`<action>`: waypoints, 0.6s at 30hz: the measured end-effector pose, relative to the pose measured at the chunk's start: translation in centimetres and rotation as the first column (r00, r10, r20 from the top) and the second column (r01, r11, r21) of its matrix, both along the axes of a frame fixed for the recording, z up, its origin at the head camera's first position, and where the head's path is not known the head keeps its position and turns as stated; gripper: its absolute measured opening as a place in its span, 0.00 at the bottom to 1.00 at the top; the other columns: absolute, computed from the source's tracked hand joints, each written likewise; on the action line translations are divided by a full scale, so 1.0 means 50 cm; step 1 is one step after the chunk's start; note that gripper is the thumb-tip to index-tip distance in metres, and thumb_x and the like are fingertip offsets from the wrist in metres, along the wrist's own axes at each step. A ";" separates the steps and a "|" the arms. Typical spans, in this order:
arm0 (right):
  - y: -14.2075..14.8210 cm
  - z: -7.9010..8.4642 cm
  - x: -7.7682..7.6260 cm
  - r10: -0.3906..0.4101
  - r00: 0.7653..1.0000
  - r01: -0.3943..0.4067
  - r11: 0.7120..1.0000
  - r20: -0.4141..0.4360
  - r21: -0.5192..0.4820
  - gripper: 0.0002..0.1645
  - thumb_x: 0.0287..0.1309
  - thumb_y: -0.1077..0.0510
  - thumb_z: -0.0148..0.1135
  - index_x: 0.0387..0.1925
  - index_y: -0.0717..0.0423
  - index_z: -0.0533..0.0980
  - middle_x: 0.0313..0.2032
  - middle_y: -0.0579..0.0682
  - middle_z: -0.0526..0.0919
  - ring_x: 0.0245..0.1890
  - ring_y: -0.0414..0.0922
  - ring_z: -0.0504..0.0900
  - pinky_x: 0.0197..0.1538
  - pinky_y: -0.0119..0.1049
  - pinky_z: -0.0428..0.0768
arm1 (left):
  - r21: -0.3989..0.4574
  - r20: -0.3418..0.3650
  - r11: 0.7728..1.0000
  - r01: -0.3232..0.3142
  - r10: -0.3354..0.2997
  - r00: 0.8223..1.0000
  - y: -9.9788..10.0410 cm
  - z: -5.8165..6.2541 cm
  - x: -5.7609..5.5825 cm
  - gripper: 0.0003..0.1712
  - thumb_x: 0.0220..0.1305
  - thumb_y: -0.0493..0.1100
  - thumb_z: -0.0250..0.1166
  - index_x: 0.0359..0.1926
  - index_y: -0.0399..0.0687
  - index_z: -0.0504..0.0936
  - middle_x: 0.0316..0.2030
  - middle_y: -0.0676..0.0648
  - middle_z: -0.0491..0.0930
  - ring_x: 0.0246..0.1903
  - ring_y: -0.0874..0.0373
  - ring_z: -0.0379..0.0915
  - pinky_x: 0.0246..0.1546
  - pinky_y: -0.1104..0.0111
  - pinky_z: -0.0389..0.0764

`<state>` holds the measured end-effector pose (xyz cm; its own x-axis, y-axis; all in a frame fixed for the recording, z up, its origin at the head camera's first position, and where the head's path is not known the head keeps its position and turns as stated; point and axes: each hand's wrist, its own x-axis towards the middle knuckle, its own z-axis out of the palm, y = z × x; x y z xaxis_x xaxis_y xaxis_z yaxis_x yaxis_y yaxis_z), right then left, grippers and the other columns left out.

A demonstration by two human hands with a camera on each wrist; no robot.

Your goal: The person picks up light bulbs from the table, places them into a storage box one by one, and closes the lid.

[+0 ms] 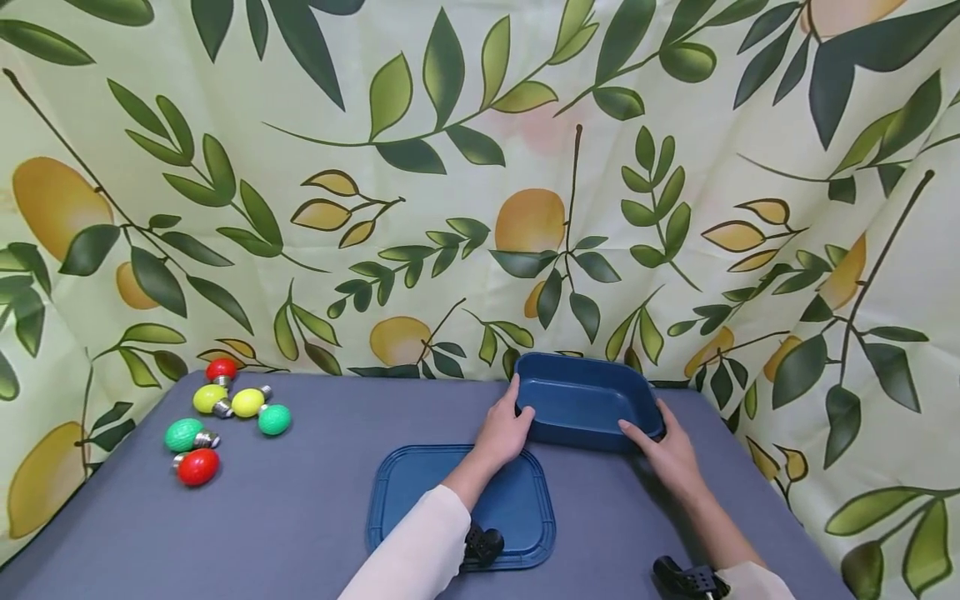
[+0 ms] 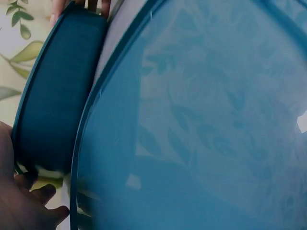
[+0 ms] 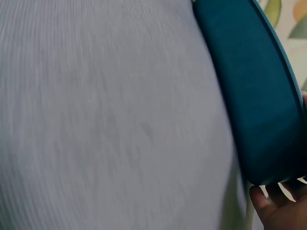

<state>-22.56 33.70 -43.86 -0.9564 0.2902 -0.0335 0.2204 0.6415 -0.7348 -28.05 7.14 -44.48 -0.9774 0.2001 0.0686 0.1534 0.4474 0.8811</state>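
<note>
Both hands hold a dark blue, deep rectangular box (image 1: 577,435) with rounded corners, its inside facing up. My left hand (image 1: 504,425) grips its left end, thumb at the rim. At the opposite end, my right hand (image 1: 670,454) grips the corner with the thumb over the rim and fingers beneath, as the right wrist view shows the fingertips (image 3: 261,200) at the underside. A flat blue lid (image 1: 405,492) with a grooved border lies on the table below my left forearm. Its glossy surface fills most of the left wrist view, beside the box wall (image 2: 60,91).
Several toy light bulbs with silver bases lie at the table's left: red bulbs (image 1: 198,467), yellow bulbs (image 1: 209,398) and green bulbs (image 1: 274,419). A leaf-and-fruit patterned cloth (image 1: 465,208) hangs behind the grey table (image 1: 300,517), close to the box's far side.
</note>
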 end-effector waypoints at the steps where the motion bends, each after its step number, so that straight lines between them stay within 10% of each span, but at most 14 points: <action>1: -0.008 -0.001 -0.003 0.004 1.000 -0.004 1.000 -0.004 -0.001 0.65 0.63 0.31 0.60 0.81 0.57 0.36 0.80 0.67 0.42 0.79 0.67 0.45 0.77 0.64 0.52 | -0.007 -0.001 1.000 -0.006 0.006 1.000 -0.009 0.000 -0.003 0.38 0.72 0.47 0.50 0.81 0.59 0.51 0.68 0.41 0.73 0.53 0.45 0.76 0.44 0.56 0.72; 7: -0.056 -0.004 -0.016 0.019 1.000 -0.019 1.000 -0.025 0.000 0.64 0.62 0.30 0.61 0.81 0.55 0.38 0.80 0.65 0.46 0.79 0.65 0.48 0.76 0.64 0.54 | -0.020 0.012 1.000 -0.016 0.016 1.000 -0.062 -0.001 -0.013 0.38 0.73 0.48 0.49 0.81 0.59 0.49 0.38 0.41 0.81 0.29 0.48 0.73 0.32 0.62 0.68; 10: -0.077 -0.004 -0.020 0.030 0.999 -0.030 1.000 -0.035 0.010 0.64 0.61 0.29 0.61 0.81 0.55 0.40 0.79 0.66 0.48 0.78 0.65 0.51 0.75 0.64 0.57 | -0.018 0.027 1.000 -0.016 0.017 0.999 -0.087 0.003 -0.012 0.39 0.73 0.48 0.48 0.81 0.60 0.48 0.20 0.48 0.68 0.17 0.53 0.58 0.24 0.63 0.63; 18: -0.139 -0.005 -0.031 0.082 0.995 -0.079 0.996 -0.062 0.052 0.64 0.60 0.28 0.61 0.80 0.58 0.44 0.76 0.69 0.56 0.69 0.62 0.68 0.67 0.60 0.70 | -0.032 0.028 0.999 -0.024 0.025 0.999 -0.164 0.005 -0.009 0.39 0.73 0.47 0.48 0.81 0.57 0.47 0.18 0.51 0.66 0.13 0.58 0.52 0.23 0.65 0.64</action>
<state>-24.13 26.74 -44.11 -0.9764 0.2121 0.0415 0.1200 0.6914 -0.7124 -28.50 -1.06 -44.25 -0.9834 0.1778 0.0348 0.1173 0.4783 0.8703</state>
